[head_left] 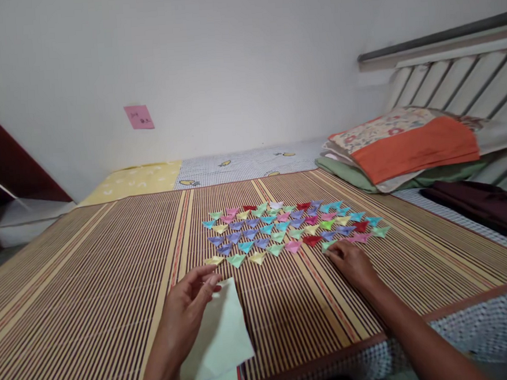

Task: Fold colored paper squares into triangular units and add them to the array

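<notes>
Nearest, at the bottom edge, flat pale green sheets of paper (229, 336) lie in a small stack on a striped mat (297, 314), unfolded, their near corner shaded by an arm. The left hand (190, 304) hangs over the top sheet, fingers loosely curled with a gap between thumb and forefinger, and nothing shows inside it. Its fingertip is just beside a yellow folded piece (214, 261).

To the right, the right hand (353, 262) reaches in with thumb and fingers drawn together at the corner of a light green folded piece (328, 246); the fingers hide the contact, so I cannot tell whether they grip it or only touch it.

Beyond the hands, small folded paper pieces (278, 236) in green, pink, red, blue, purple and yellow spread across the mat in staggered rows, points towards the viewer. Several dozen are folded and laid out, so the arrangement looks well advanced. The nearest row is the shortest, just three pieces at the left, which suggests it is the unfinished part.

Farther back are stacked fabrics (419, 149) on the right, a yellow cloth (142, 180) on the left, and a pink note (139, 117) on the white wall (249, 69).
</notes>
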`<action>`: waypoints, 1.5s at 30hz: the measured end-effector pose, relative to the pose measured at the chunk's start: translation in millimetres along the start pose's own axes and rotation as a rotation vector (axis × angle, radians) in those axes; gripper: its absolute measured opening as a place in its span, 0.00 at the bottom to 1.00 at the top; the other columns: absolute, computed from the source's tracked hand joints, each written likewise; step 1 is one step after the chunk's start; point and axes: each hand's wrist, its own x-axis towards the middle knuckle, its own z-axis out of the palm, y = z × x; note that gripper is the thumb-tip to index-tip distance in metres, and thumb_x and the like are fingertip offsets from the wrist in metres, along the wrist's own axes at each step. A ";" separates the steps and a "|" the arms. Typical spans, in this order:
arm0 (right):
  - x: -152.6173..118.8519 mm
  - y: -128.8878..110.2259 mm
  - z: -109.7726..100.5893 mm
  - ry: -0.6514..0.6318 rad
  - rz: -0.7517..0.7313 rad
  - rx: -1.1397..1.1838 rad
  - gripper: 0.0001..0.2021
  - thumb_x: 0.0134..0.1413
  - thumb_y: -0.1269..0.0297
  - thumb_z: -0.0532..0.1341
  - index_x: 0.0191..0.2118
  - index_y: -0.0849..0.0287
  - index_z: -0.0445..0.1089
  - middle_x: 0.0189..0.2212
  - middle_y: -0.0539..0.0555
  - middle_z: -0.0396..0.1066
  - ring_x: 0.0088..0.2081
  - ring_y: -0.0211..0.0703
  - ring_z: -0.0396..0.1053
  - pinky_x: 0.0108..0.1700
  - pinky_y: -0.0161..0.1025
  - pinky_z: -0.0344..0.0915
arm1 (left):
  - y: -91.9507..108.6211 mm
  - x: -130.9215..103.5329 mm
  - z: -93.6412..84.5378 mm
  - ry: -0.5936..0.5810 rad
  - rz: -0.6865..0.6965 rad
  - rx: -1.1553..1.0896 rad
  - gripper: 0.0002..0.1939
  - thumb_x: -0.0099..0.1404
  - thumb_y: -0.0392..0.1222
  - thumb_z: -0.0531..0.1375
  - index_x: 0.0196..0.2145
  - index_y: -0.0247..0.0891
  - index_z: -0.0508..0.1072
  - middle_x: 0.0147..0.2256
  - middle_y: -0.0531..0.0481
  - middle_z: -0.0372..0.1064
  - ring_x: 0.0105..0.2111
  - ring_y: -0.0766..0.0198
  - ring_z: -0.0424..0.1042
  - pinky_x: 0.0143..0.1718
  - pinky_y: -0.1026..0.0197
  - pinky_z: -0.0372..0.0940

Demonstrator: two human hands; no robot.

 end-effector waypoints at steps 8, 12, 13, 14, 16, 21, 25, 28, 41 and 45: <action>0.9 -0.7 3.5 0.009 -0.015 0.010 0.11 0.58 0.58 0.57 0.27 0.55 0.70 0.27 0.55 0.73 0.31 0.49 0.71 0.35 0.41 0.62 | 2.5 0.5 0.9 0.017 0.007 -0.001 0.24 0.63 0.60 0.64 0.47 0.38 0.77 0.42 0.41 0.82 0.40 0.51 0.82 0.40 0.53 0.73; 1.5 -1.4 2.3 0.040 -0.027 0.036 0.09 0.55 0.58 0.59 0.29 0.55 0.71 0.27 0.55 0.74 0.30 0.49 0.71 0.35 0.42 0.64 | 2.3 -0.1 -0.3 0.013 0.004 0.000 0.25 0.63 0.61 0.64 0.48 0.38 0.77 0.43 0.40 0.82 0.40 0.51 0.82 0.40 0.52 0.73; 1.7 -0.2 -0.5 0.059 -0.028 0.045 0.09 0.55 0.57 0.59 0.30 0.55 0.72 0.28 0.55 0.75 0.31 0.50 0.72 0.36 0.43 0.65 | 2.3 -0.4 -0.6 0.012 0.003 0.001 0.25 0.63 0.61 0.64 0.48 0.38 0.76 0.43 0.40 0.82 0.40 0.51 0.81 0.40 0.52 0.73; 1.8 1.7 -4.4 0.083 -0.027 0.053 0.09 0.56 0.57 0.59 0.32 0.55 0.73 0.30 0.56 0.76 0.33 0.51 0.72 0.38 0.44 0.66 | 2.3 -0.7 -0.8 0.011 0.002 0.002 0.25 0.63 0.61 0.64 0.48 0.38 0.76 0.43 0.40 0.82 0.40 0.51 0.81 0.41 0.52 0.73; 1.4 7.6 -14.2 0.149 -0.011 0.066 0.11 0.59 0.56 0.57 0.35 0.56 0.73 0.34 0.59 0.77 0.36 0.53 0.74 0.42 0.46 0.67 | 2.2 -0.9 -1.0 0.009 0.005 0.007 0.25 0.64 0.61 0.64 0.48 0.38 0.76 0.43 0.40 0.81 0.40 0.51 0.81 0.41 0.52 0.72; -5.7 22.5 -29.4 0.186 0.017 0.079 0.13 0.60 0.55 0.56 0.36 0.56 0.74 0.37 0.60 0.79 0.40 0.55 0.76 0.46 0.48 0.69 | 0.8 0.4 -4.5 0.022 0.009 0.002 0.25 0.64 0.60 0.64 0.48 0.37 0.76 0.43 0.40 0.81 0.40 0.52 0.80 0.41 0.53 0.71; -12.4 19.9 -21.3 0.115 0.002 0.062 0.11 0.56 0.58 0.57 0.35 0.56 0.75 0.35 0.59 0.79 0.37 0.53 0.75 0.42 0.46 0.69 | -2.6 0.9 -16.8 0.103 0.011 -0.018 0.27 0.61 0.62 0.66 0.47 0.37 0.77 0.43 0.40 0.81 0.41 0.51 0.80 0.41 0.54 0.70; -13.3 11.6 -13.0 0.074 -0.013 0.037 0.10 0.55 0.59 0.58 0.35 0.56 0.75 0.34 0.58 0.78 0.37 0.52 0.74 0.42 0.45 0.67 | -5.6 -0.1 -25.6 0.138 0.007 -0.025 0.29 0.60 0.63 0.67 0.47 0.36 0.76 0.43 0.39 0.81 0.41 0.51 0.80 0.40 0.54 0.70; -6.2 -6.0 2.8 0.022 0.069 -0.077 0.12 0.56 0.59 0.55 0.26 0.56 0.69 0.28 0.58 0.74 0.30 0.50 0.70 0.35 0.42 0.59 | -11.1 2.5 -20.9 0.100 -0.002 -0.040 0.29 0.60 0.63 0.66 0.48 0.37 0.76 0.43 0.40 0.82 0.41 0.49 0.80 0.40 0.53 0.70; -6.1 -9.2 5.2 0.026 0.087 -0.065 0.12 0.55 0.58 0.55 0.25 0.56 0.69 0.27 0.58 0.74 0.29 0.50 0.70 0.33 0.42 0.59 | -11.0 1.7 -20.4 0.107 -0.001 -0.030 0.28 0.60 0.63 0.67 0.47 0.38 0.77 0.43 0.40 0.82 0.42 0.49 0.80 0.40 0.54 0.70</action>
